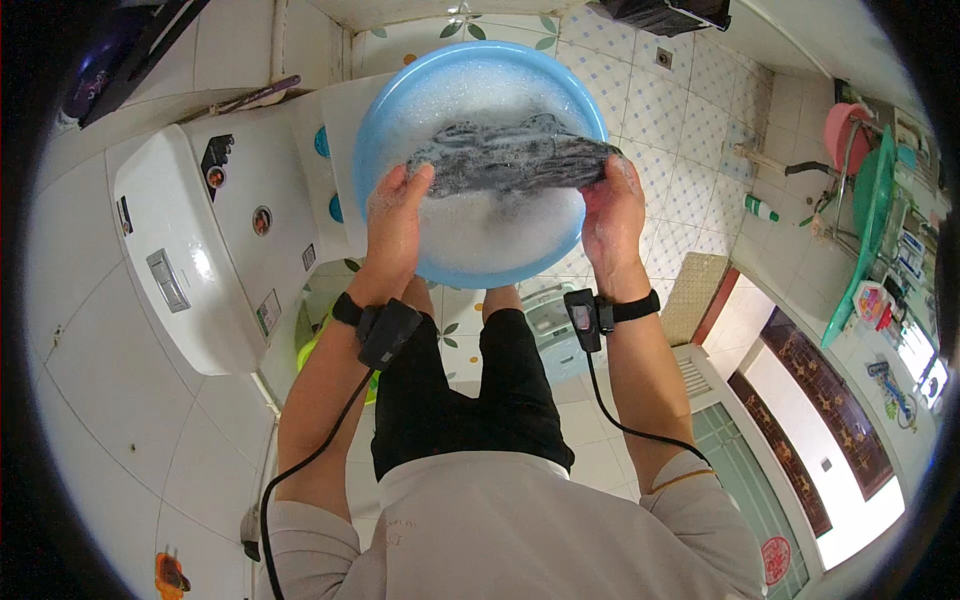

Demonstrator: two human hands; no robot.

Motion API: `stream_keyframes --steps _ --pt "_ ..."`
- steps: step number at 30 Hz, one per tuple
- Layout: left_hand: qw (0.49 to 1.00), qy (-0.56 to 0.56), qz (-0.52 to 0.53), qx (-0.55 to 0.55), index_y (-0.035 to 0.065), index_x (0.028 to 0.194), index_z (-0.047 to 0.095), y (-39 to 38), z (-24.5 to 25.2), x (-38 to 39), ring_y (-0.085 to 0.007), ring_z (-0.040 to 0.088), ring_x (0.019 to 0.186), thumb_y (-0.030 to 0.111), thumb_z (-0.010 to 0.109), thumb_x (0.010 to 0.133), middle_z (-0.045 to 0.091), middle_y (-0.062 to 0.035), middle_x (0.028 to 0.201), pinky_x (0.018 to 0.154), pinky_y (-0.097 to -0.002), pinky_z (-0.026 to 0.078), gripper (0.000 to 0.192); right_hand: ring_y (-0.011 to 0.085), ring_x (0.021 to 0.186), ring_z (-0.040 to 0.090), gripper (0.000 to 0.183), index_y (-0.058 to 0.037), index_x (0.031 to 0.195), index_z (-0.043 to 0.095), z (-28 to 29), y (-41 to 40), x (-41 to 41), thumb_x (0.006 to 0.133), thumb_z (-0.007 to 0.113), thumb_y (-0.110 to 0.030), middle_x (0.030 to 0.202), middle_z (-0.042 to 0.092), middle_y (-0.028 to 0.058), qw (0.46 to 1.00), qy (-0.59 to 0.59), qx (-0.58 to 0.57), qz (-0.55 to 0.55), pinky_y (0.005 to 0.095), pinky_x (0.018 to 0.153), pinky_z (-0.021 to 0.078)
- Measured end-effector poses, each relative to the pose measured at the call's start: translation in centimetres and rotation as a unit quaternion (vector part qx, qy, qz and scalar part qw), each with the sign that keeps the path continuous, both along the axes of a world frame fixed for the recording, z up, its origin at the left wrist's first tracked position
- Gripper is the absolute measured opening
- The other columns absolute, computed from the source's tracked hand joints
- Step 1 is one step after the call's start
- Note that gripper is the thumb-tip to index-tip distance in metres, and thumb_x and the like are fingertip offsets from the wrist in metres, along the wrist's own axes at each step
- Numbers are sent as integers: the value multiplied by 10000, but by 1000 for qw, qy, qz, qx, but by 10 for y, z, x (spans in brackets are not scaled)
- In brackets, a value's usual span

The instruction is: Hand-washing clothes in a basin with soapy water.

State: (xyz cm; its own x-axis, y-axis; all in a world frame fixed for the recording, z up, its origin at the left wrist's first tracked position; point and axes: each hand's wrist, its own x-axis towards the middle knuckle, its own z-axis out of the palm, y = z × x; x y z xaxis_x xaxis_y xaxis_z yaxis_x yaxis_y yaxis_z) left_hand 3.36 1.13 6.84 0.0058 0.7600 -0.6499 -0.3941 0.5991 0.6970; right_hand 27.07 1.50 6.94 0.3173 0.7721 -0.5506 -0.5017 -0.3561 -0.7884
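A wet dark grey cloth, bunched lengthwise and flecked with foam, stretches between my two hands. My left hand grips its left end, thumb on top. At the other end, my right hand holds the cloth with the thumb over its edge. Below the cloth is a round light blue plastic basin of white suds. The cloth's lower folds meet the foam; how much lies beneath the suds is hidden. Both wrists carry strapped black devices with cables.
A white toilet tank stands left of the basin. Behind my right hand lies a tiled floor with a drain. A light blue plastic stool is near my right wrist. At far right are a green basin and a pink basin.
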Motion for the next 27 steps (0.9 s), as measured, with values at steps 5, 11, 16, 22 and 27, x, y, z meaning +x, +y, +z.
stream_keyframes --steps 5,11,16,22,27 --pt "996 -23 65 -48 24 1134 540 -9 -17 9 -144 542 960 216 585 898 579 -49 1066 845 -271 430 307 167 894 575 216 -35 1088 531 -12 -3 -16 936 495 -184 1041 605 69 994 100 -32 -22 320 759 476" --pt "954 -256 134 -80 77 1202 466 3 -25 36 -178 543 1030 178 589 899 555 -54 1131 884 -306 434 342 224 803 590 341 -68 1189 514 7 0 -72 857 578 -115 1016 608 97 953 -26 -90 288 386 650 472" --pt "968 -210 119 -68 82 1140 489 -3 -19 47 -156 524 1044 161 597 892 557 -44 1109 873 -320 420 282 353 909 602 387 5 1149 549 -25 15 -67 796 622 -133 972 605 250 830 -433 40 348 391 786 463" --pt "987 -127 78 -55 78 1143 493 0 -24 36 -145 520 1015 200 621 876 556 -33 1094 863 -308 401 320 258 948 603 342 67 1071 574 -23 2 -75 845 603 -188 980 639 203 943 -226 -34 243 339 826 454" --pt "954 -264 82 -116 71 1180 500 10 -25 41 -152 540 952 284 545 914 580 -32 1040 787 -304 417 344 198 922 587 369 82 1079 554 2 -13 -90 854 610 -206 986 643 144 960 -107 -65 252 316 816 453"
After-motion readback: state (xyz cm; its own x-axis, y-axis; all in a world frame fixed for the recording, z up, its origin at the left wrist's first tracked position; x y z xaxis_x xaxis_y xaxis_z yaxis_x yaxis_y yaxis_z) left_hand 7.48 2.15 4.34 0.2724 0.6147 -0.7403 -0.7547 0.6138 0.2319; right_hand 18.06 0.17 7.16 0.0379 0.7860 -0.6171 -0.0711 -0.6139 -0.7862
